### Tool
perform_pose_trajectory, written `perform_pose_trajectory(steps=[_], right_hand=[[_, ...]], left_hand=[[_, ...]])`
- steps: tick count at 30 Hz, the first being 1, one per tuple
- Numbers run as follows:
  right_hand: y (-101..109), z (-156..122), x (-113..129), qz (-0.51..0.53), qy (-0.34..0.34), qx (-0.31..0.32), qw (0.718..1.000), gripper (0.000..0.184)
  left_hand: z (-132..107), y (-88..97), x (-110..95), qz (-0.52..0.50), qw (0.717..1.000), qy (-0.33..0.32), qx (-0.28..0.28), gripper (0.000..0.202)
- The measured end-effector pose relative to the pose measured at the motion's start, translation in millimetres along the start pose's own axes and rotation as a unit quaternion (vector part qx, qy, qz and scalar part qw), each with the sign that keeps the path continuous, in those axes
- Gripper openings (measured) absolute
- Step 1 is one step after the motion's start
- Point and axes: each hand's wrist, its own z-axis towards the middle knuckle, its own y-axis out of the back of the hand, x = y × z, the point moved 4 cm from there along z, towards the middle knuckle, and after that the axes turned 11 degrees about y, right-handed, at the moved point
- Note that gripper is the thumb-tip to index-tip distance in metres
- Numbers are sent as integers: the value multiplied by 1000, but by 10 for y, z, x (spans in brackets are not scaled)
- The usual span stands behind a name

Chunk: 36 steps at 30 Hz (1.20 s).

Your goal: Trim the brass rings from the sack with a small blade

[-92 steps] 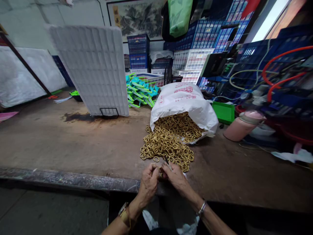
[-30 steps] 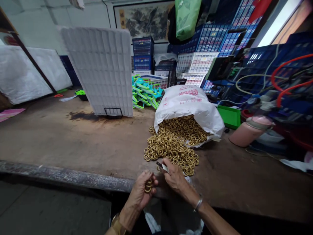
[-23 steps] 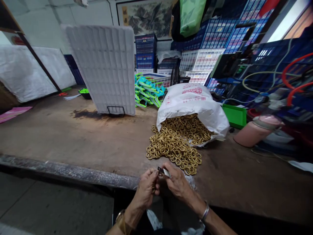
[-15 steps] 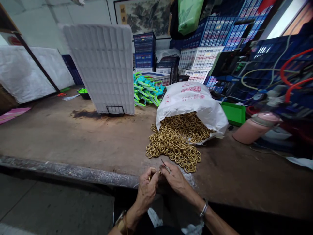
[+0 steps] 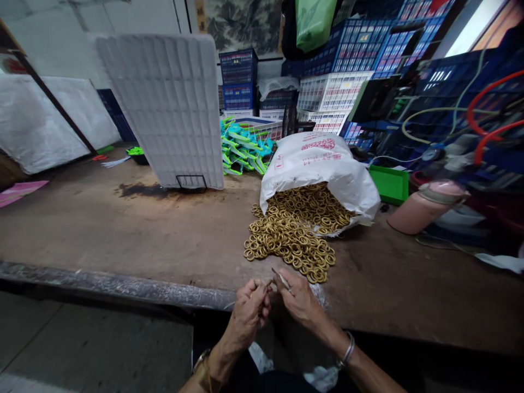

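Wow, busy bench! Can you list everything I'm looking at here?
bench: one, brown, under it all
sack: one, white with red print, lying on its side mid-bench
rings: uncountable heap, brass-coloured, spilling from the sack onto the bench
moulded tray: one, white, standing upright at the back
plastic parts: a pile, teal and green, right of the tray
box: one, green, right of the sack
flask: one, pink, lying at the right
crates: many, blue and white, stacked along the back
thin metal tool: one, silver, held above the bench's near edge
left hand: one, at the near edge, grip closed, contents hidden
right hand: one, beside it, grip on the tool, bracelet at wrist
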Motion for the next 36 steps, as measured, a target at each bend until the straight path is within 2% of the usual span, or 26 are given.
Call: perform_pose_trajectory(steps=[2,4,10,13,16,18,22,25,30,33,36], right_hand=[[-22,-57,17,-45,23,37,998,15],[-46,-104,40,-83,37,66,994,22],[-119,-134,66,-128,49,98,986,25],[-103,-107,7,-164,31,105,980,25],[28,-75,-145,-207,-29,94,973,22],[154,-73,-267,-235,-79,71,966,22],[259,-98,-344,-227,-59,37,971,17],[182,-139,-307,-207,-56,39,976,9],[24,-168,-221,-230,-59,58,970,9],[-13,-167,-246,-242,-52,51,968,10],[-16,-163,-311,-228,-49,31,972,13]], left_hand=[[-10,-4,-18,8,1000,-3,-11,37],[-17,-11,-36,18,1000,-5,-17,39],[-34,-10,-89,63,996,-47,-34,39],[-74,-14,-88,76,994,-64,-37,38],[-146,-50,-70,66,996,-57,0,35],[-183,-74,-55,32,998,-38,41,31],[-148,-46,-13,-93,992,17,83,28],[-76,16,19,-143,986,28,79,27],[-10,106,85,-188,977,68,75,17],[25,125,101,-224,965,93,98,16],[72,133,117,-246,958,111,92,17]])
